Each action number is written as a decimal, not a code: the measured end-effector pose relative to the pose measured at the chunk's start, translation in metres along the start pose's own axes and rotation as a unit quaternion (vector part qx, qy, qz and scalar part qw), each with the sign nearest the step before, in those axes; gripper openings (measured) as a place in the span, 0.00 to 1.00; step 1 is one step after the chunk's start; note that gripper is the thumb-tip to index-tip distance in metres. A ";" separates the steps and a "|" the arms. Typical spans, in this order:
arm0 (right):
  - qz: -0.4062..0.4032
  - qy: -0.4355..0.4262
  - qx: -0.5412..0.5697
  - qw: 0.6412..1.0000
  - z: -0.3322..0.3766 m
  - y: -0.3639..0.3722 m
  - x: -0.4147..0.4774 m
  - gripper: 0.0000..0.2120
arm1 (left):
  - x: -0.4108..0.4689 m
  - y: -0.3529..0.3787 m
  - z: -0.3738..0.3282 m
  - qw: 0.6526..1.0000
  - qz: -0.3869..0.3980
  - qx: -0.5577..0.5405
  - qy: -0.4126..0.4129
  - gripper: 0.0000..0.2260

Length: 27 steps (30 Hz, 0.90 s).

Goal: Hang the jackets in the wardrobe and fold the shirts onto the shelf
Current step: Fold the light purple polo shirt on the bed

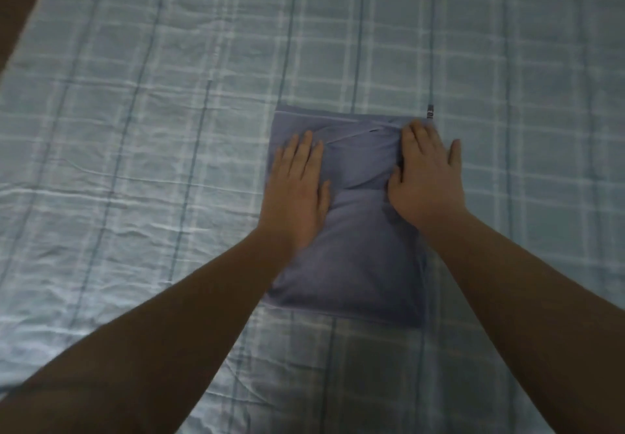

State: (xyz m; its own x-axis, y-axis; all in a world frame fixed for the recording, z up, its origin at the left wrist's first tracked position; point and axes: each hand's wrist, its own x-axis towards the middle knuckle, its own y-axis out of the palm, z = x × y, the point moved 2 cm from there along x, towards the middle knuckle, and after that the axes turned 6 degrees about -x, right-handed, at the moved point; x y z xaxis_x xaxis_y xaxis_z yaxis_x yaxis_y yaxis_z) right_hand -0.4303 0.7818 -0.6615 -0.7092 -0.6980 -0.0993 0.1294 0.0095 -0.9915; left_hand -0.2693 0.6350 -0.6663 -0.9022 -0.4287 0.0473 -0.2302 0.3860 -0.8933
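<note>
1 folded blue shirt (351, 258) is laid on the checked sheet of the bed (135, 129), right of centre. 2 hands are pressed flat on its far half, fingers straight, nothing gripped: the left hand (297, 180) at the left edge, the right hand (426, 176) at the right edge. 1 small tag (430, 110) is seen by the far right corner.

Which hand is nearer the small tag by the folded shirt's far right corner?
Right. The right hand lies flat on the folded shirt's right side, fingertips just short of the tag; the left hand presses the shirt's left side, farther away.
</note>
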 end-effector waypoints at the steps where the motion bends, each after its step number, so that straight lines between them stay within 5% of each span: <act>1: -0.049 -0.040 0.039 0.997 0.005 -0.009 0.003 0.28 | -0.013 -0.002 -0.004 1.000 -0.018 -0.010 0.002 0.26; 4: -0.058 -0.239 0.140 0.959 0.029 -0.019 0.018 0.26 | -0.054 0.003 -0.015 0.998 -0.017 -0.019 0.064 0.25; 9: 0.098 -0.425 0.017 0.900 0.056 0.001 0.050 0.22 | -0.091 0.016 -0.006 0.991 0.064 0.021 0.116 0.24; 20: 0.088 -0.389 -0.134 0.907 0.050 0.018 0.068 0.27 | -0.093 0.022 -0.001 0.990 0.093 0.053 0.087 0.26; 27: 0.027 -0.325 0.007 0.945 0.051 -0.010 0.032 0.25 | -0.069 0.014 -0.007 0.994 0.080 0.073 0.031 0.26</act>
State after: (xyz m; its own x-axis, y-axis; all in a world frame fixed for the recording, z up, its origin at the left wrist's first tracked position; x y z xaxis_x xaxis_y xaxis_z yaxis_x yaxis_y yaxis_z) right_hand -0.4184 0.7228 -0.6503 -0.1267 -0.9892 -0.0737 0.1658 0.0522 -0.9848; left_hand -0.2124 0.6755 -0.6787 -0.9448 -0.3184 -0.0777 -0.0304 0.3214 -0.9465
